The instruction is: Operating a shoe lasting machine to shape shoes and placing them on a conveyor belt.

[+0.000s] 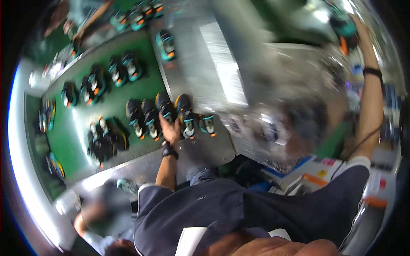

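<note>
My left hand (171, 131) is at the near edge of the green work surface, its fingers round the front end of a dark sports shoe (165, 104). Matching shoes stand close on both sides: a dark shoe (149, 115) to the left and a dark shoe with an orange-edged sole (184, 106) to the right. Far out to the right, my right arm is stretched up and away. There my right hand (361, 34) grips a teal and black shoe (344, 24) with an orange part; its fingers are partly hidden and blurred.
Several more shoes (96, 81) stand in rows on the green conveyor belt (64, 121). A blurred metal machine (213, 51) fills the middle and right. One person (102, 213) is at the lower left; another person's arm (96, 17) shows at the upper left. Boxes with orange parts (314, 179) lie at right.
</note>
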`<action>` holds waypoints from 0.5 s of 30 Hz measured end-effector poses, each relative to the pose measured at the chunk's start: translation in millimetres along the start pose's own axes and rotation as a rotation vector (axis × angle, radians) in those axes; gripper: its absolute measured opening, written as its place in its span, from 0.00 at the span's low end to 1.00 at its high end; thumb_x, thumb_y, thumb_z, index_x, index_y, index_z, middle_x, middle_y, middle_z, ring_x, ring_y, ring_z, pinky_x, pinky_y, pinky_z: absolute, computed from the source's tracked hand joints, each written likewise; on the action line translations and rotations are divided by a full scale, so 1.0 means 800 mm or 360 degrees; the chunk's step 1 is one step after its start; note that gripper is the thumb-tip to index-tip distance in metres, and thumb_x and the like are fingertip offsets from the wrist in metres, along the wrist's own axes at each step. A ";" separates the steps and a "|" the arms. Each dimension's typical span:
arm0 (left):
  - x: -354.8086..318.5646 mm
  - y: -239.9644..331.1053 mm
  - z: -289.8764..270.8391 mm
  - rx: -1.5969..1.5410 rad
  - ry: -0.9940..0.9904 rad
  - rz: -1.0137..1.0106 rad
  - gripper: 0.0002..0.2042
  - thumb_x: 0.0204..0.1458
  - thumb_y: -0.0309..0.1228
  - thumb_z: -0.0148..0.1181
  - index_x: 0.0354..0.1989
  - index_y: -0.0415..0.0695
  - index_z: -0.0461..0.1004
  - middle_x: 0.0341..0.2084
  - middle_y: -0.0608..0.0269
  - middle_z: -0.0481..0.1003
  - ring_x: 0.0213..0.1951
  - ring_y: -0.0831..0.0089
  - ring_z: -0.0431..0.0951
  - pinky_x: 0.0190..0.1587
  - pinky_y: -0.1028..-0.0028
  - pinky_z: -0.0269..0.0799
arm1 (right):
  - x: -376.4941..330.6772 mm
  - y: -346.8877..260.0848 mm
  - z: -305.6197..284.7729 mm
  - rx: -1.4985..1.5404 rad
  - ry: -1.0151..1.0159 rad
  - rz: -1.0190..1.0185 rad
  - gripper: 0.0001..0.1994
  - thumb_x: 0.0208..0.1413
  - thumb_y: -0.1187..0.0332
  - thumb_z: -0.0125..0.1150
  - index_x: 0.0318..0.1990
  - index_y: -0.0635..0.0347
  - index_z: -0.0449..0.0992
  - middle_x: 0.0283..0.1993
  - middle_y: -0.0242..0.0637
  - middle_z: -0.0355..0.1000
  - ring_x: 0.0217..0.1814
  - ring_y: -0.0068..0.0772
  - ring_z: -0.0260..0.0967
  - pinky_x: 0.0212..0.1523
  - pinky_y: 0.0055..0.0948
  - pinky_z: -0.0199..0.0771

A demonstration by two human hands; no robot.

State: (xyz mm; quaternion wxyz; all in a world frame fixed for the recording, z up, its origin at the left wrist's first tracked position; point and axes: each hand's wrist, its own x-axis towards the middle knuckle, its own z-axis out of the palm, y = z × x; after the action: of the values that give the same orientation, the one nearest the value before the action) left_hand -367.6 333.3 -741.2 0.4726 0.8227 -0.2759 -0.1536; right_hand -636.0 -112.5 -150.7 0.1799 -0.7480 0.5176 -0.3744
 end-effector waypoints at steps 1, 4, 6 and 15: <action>0.009 0.010 -0.013 -0.0106 -0.0267 0.0027 0.37 0.47 0.32 0.64 0.65 0.35 0.53 0.58 0.39 0.62 0.60 0.46 0.62 0.63 0.61 0.56 | -0.038 -0.039 -0.020 0.0041 -0.0053 -0.0108 0.24 0.55 0.54 0.60 0.47 0.70 0.74 0.43 0.40 0.74 0.42 0.40 0.71 0.48 0.38 0.71; -0.003 0.085 -0.045 -0.0076 -0.0280 0.0367 0.31 0.50 0.28 0.61 0.62 0.33 0.57 0.56 0.42 0.64 0.58 0.52 0.64 0.61 0.63 0.57 | -0.101 -0.051 -0.146 -0.0090 0.0371 -0.0590 0.36 0.40 0.66 0.69 0.60 0.67 0.65 0.47 0.43 0.74 0.43 0.29 0.72 0.47 0.28 0.73; -0.075 0.128 -0.093 -0.0344 -0.0369 0.0317 0.23 0.53 0.26 0.60 0.56 0.32 0.65 0.48 0.47 0.72 0.51 0.58 0.72 0.55 0.66 0.64 | -0.183 -0.077 -0.089 -0.0395 0.0316 -0.0743 0.41 0.43 0.62 0.69 0.65 0.66 0.57 0.54 0.50 0.70 0.51 0.33 0.71 0.53 0.32 0.72; -0.310 0.473 -0.075 -0.1845 -0.2578 0.0527 0.52 0.43 0.44 0.73 0.69 0.35 0.44 0.64 0.49 0.56 0.65 0.59 0.58 0.66 0.62 0.53 | -0.624 -0.059 -0.178 -0.0749 0.0769 -0.0680 0.55 0.28 0.63 0.77 0.68 0.56 0.51 0.54 0.51 0.64 0.44 0.45 0.65 0.48 0.42 0.66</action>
State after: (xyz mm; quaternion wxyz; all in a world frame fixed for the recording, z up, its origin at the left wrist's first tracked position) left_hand -652.5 371.6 -386.6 0.4854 0.0656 -0.5075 -0.7089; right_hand -804.1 376.6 -213.0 -0.2053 -0.7501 0.4494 -0.4397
